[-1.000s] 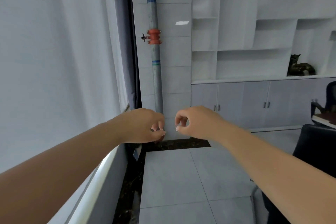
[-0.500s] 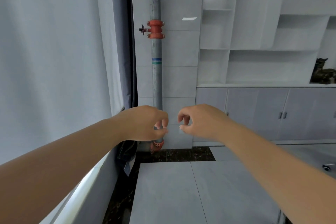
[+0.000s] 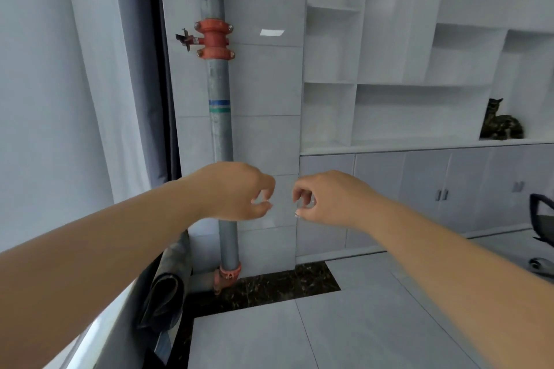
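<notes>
Both my bare arms reach forward at waist height in front of a tiled wall. My left hand (image 3: 236,192) has its fingers curled, thumb tip close to the fingertips, and nothing shows in it. A small gap to its right, my right hand (image 3: 326,199) is curled the same way, forefinger and thumb forming a loop. A pale glint sits inside that loop; I cannot tell whether it is a nail or a small object. The hands do not touch each other.
A grey vertical pipe (image 3: 220,129) with a red coupling (image 3: 214,39) runs down the wall behind my left hand. A curtain (image 3: 90,99) hangs at left. White shelves and cabinets (image 3: 419,183) stand at right, with a dark figurine (image 3: 500,123). A black chair (image 3: 542,219) sits at the right edge.
The view has swung, bringing the pipe behind my left hand. My hands have drifted slightly apart while keeping the same curled pose.
</notes>
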`<state>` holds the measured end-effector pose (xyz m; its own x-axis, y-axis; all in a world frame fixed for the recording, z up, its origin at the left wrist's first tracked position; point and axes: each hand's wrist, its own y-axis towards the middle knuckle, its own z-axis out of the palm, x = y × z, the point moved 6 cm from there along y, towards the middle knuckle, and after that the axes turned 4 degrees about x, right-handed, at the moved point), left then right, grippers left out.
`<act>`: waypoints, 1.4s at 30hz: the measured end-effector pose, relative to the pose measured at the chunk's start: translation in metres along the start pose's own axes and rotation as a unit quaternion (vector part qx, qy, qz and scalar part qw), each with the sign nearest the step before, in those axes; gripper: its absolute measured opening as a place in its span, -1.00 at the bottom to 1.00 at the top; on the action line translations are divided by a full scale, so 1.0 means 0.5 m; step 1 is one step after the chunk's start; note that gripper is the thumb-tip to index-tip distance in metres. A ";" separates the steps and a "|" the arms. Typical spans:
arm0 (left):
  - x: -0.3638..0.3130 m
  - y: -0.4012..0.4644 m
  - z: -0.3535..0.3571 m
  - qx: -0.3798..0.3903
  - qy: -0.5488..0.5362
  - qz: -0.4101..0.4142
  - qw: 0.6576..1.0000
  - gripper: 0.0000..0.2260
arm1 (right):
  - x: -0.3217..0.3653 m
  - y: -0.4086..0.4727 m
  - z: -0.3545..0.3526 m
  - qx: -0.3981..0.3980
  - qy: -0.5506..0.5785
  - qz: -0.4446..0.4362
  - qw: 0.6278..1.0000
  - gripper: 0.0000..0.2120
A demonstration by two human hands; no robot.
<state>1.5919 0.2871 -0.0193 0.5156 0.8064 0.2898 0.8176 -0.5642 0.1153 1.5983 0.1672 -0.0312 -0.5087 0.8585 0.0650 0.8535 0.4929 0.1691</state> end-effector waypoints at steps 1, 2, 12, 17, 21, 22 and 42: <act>0.020 0.034 0.005 -0.005 -0.002 0.009 1.000 -0.76 | -0.022 0.028 0.001 -0.002 0.002 0.012 1.000 -0.79; 0.036 0.065 0.011 -0.005 -0.005 0.015 1.000 -0.76 | -0.043 0.052 0.003 -0.003 0.004 0.023 1.000 -0.79; 0.064 0.477 0.119 -0.010 -0.026 0.124 0.992 -0.77 | -0.365 0.241 0.052 -0.001 0.003 0.136 0.991 -0.62; 0.045 0.710 0.160 -0.024 -0.032 0.159 0.987 -0.79 | -0.561 0.316 0.057 -0.008 -0.018 0.180 0.983 -0.60; 0.039 0.906 0.170 -0.031 -0.038 0.186 0.981 -0.79 | -0.722 0.379 0.039 -0.022 -0.020 0.215 0.976 -0.60; 0.042 0.954 0.168 -0.040 -0.048 0.190 0.980 -0.79 | -0.759 0.395 0.034 -0.026 -0.025 0.220 0.975 -0.61; -0.036 1.750 0.286 -0.081 -0.113 0.376 0.916 -0.78 | -1.435 0.659 0.088 -0.003 -0.050 0.391 0.919 -0.62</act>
<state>2.3348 -0.1960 -0.0597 0.9723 0.1845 0.1436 0.1700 -0.9796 0.1073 2.2494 -0.2804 -0.0653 0.2740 0.9585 0.0785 0.9526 -0.2817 0.1146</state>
